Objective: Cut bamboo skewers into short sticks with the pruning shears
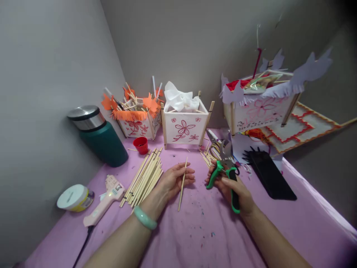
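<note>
Pale and thin, a wooden stick (181,190) lay loosely held in the left hand's (174,180) half-curled fingers before the white box (184,130), its length pointing boxward, while the right hand (225,190), front-right of the box, gripped spread-handled cutters (232,173).

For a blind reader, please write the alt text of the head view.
A left hand holds a thin wooden stick and a right hand holds green-handled pruning shears above a lilac cloth. More sticks and a pink glue gun lie to the left; three flower-decorated boxes are behind.
</note>
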Motion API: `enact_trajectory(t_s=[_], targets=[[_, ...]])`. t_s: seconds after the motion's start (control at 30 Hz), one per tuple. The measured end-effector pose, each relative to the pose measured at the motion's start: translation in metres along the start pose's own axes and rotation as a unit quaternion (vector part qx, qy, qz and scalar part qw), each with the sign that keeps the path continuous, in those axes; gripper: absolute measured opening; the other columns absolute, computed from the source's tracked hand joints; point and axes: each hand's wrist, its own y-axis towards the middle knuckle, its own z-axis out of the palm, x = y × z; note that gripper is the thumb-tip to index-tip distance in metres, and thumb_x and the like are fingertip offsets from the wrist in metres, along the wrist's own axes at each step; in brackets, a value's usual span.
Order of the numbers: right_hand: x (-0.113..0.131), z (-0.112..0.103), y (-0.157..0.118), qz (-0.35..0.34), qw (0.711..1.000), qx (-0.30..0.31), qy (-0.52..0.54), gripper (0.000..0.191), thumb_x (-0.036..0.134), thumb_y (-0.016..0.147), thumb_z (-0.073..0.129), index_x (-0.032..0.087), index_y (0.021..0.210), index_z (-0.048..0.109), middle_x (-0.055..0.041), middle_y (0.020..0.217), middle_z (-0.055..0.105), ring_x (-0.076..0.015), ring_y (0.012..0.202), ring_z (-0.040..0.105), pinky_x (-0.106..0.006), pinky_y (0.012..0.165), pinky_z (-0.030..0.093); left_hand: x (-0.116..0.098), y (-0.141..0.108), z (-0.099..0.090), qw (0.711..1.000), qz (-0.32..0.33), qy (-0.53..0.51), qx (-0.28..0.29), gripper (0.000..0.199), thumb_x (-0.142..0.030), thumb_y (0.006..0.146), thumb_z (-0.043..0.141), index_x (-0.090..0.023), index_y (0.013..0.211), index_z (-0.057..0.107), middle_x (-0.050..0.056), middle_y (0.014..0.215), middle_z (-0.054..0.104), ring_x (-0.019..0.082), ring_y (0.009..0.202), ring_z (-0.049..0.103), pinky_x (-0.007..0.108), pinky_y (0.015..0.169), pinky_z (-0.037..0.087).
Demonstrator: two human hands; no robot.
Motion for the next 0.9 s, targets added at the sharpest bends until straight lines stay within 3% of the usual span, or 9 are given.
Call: enact_trajectory(t_s=[0.13, 0.4, 0.57, 0.9], targets=[[-0.0001, -0.0001, 0.0015, -0.004, 1.000, 0.007, -0.008, 0.043, 0.035, 0.080, 0.058, 0.024, 0.122, 0.058, -0.0091, 0.108, 0.062, -0.0289, 0.105, 0.058, -0.050, 0.091, 0.048, 0.0010, 0.0029, -0.0019, 1.000, 0.001, 0.004, 0.014, 0.022, -0.006, 0.084, 0.061, -0.010, 0.105, 0.057, 0.010, 0.083, 0.071, 0.017, 0.067, 0.071, 0.028, 0.067, 0.057], [-0.0031, -0.0014, 0.0007, -0.010, 1.000, 0.014, -0.014, 0.042, 0.033, 0.079, 0.062, 0.024, 0.119, 0.059, -0.0071, 0.106, 0.062, -0.0253, 0.095, 0.060, -0.047, 0.087, 0.050, -0.0002, -0.0005, -0.0012, 0.999, 0.014, 0.015, 0.035, 0.021, -0.004, 0.084, 0.059, -0.009, 0.105, 0.057, 0.010, 0.081, 0.070, 0.017, 0.067, 0.070, 0.029, 0.068, 0.057], [-0.0032, -0.0015, 0.0011, -0.017, 1.000, 0.003, -0.013, 0.046, 0.033, 0.078, 0.062, 0.025, 0.124, 0.057, -0.0077, 0.108, 0.061, -0.0266, 0.098, 0.060, -0.047, 0.086, 0.052, -0.0003, -0.0022, 0.0006, 0.999, 0.013, 0.022, 0.037, 0.019, -0.003, 0.086, 0.055, -0.009, 0.104, 0.057, 0.011, 0.080, 0.071, 0.017, 0.066, 0.070, 0.029, 0.067, 0.057], [-0.0049, -0.0032, 0.0040, -0.015, 1.000, -0.001, 0.002, 0.045, 0.034, 0.078, 0.063, 0.025, 0.122, 0.058, -0.0073, 0.106, 0.062, -0.0275, 0.099, 0.061, -0.049, 0.087, 0.052, 0.0022, 0.0004, -0.0032, 0.998, 0.016, 0.038, 0.054, 0.017, -0.010, 0.083, 0.064, -0.008, 0.100, 0.062, 0.011, 0.081, 0.071, 0.018, 0.066, 0.070, 0.030, 0.066, 0.057]])
